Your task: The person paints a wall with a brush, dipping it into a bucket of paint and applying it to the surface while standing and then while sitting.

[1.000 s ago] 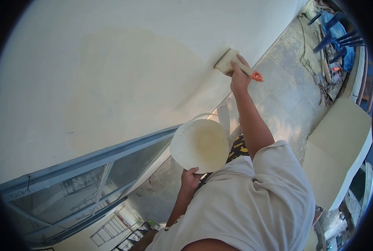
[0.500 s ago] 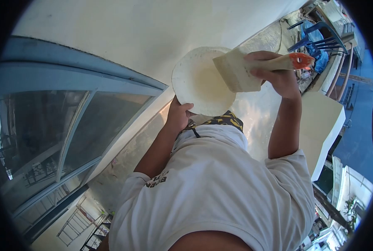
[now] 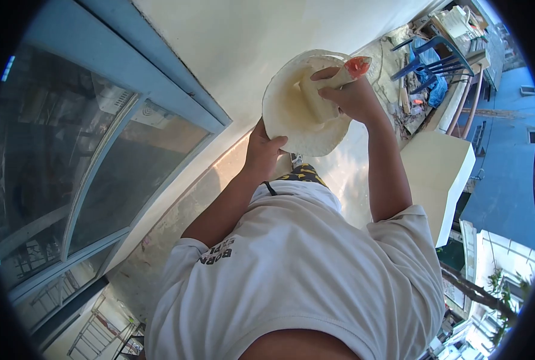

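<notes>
My left hand (image 3: 264,150) grips the rim of a white paint bucket (image 3: 291,123) and holds it up in front of my chest. My right hand (image 3: 352,96) is shut on a wide paintbrush (image 3: 321,96) with a pale handle and an orange tip (image 3: 357,65). The brush's bristles are down inside the bucket, in cream paint. A cream-painted wall (image 3: 243,42) is just beyond the bucket.
A blue-framed glass window (image 3: 81,168) fills the left side. Below me lie a tiled floor (image 3: 351,168), a cream ledge (image 3: 438,174), blue plastic chairs (image 3: 429,60) and scattered tools at the upper right.
My right hand took the brush off the wall, swung it over the bucket, and has now dipped it inside. The view turned from the wall towards the window.
</notes>
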Tool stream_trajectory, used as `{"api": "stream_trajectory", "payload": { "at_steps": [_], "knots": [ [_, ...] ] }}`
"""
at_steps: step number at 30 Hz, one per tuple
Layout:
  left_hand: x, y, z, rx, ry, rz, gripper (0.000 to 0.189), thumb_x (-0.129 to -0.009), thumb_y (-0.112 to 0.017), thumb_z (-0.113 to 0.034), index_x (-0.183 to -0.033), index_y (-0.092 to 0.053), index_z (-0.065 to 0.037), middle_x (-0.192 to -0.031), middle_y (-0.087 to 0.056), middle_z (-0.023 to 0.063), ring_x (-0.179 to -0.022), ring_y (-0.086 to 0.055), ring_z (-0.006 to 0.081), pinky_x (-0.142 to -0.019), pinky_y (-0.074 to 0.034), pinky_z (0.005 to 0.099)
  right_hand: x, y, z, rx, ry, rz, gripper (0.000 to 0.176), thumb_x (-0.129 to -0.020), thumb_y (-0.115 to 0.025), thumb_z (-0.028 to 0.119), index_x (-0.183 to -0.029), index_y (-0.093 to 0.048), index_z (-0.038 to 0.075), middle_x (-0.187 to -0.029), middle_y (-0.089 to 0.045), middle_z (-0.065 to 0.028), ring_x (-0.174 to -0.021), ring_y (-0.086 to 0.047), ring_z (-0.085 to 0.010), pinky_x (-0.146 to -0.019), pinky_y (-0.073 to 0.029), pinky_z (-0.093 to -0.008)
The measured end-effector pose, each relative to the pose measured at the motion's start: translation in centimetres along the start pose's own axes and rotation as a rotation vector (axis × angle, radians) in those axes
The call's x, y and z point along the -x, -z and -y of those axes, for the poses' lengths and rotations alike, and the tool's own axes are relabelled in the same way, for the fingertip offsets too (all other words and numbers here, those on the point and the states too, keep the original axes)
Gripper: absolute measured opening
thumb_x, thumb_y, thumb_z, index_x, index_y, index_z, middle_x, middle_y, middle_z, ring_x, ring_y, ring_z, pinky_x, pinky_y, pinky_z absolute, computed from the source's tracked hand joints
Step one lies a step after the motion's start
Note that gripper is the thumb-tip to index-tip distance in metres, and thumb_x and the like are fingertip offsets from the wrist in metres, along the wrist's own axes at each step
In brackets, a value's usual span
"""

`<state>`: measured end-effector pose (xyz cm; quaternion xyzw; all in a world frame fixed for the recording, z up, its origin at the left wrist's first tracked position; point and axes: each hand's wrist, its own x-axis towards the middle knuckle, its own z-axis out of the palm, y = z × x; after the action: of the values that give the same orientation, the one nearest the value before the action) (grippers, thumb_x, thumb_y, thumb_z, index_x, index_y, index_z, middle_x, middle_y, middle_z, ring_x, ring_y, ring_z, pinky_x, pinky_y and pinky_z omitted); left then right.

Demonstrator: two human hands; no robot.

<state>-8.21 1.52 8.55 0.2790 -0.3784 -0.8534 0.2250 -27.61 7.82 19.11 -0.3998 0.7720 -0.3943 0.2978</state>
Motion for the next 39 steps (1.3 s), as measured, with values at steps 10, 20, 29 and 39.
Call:
{"api": "stream_trajectory", "payload": {
  "at_steps": [10, 20, 29, 39],
  "knots": [
    [1.2, 0.2, 0.1, 0.057, -0.040, -0.028, 0.052, -0.073, -0.048, 0.008, -0.123, -0.038, -0.004, -0.111, -0.054, 0.0118, -0.099, -0.059, 0.0240, -0.080, -0.054, 0.0416, -0.7, -1.8, 0.2, 0.060, -0.010, 0.046, 0.030, -0.069, -0.064, 0.008, -0.099, -0.066, 0.009, -0.075, -0.058, -0.0025, -0.058, -0.053, -0.0099, -0.048, -0.046, -0.0251],
    [0.5, 0.7, -0.3, 0.097, 0.070, -0.035, 0.064, -0.073, -0.045, 0.009, -0.133, -0.030, -0.007, -0.121, -0.048, 0.0125, -0.108, -0.054, 0.0267, -0.085, -0.052, 0.0424, 2.5, -0.8, 1.0, -0.073, -0.027, -0.060, 0.027, -0.073, -0.063, 0.005, -0.100, -0.065, 0.008, -0.078, -0.062, -0.0057, -0.065, -0.058, -0.0107, -0.061, -0.048, -0.0231],
    [-1.4, 3.5, 2.8, 0.124, 0.236, -0.055, 0.060, -0.073, -0.046, 0.007, -0.130, -0.027, -0.002, -0.122, -0.045, 0.0198, -0.107, -0.053, 0.0368, -0.084, -0.051, 0.0530, 5.7, -5.4, -6.4, -0.099, 0.423, -0.331, 0.022, -0.079, -0.061, 0.000, -0.101, -0.063, 0.004, -0.111, -0.060, -0.0211, -0.089, -0.065, -0.0274, -0.072, -0.052, -0.0306],
    [-4.6, 2.1, 6.1, 0.055, 0.273, -0.231, 0.066, -0.073, -0.045, 0.006, -0.134, -0.022, -0.004, -0.128, -0.040, 0.0213, -0.113, -0.048, 0.0399, -0.088, -0.048, 0.0549, 0.3, -2.5, -12.1, -0.149, 0.512, -0.059, 0.026, -0.078, -0.062, 0.001, -0.102, -0.062, 0.008, -0.120, -0.055, -0.0185, -0.093, -0.063, -0.0315, -0.077, -0.053, -0.0319]
  ]
}}
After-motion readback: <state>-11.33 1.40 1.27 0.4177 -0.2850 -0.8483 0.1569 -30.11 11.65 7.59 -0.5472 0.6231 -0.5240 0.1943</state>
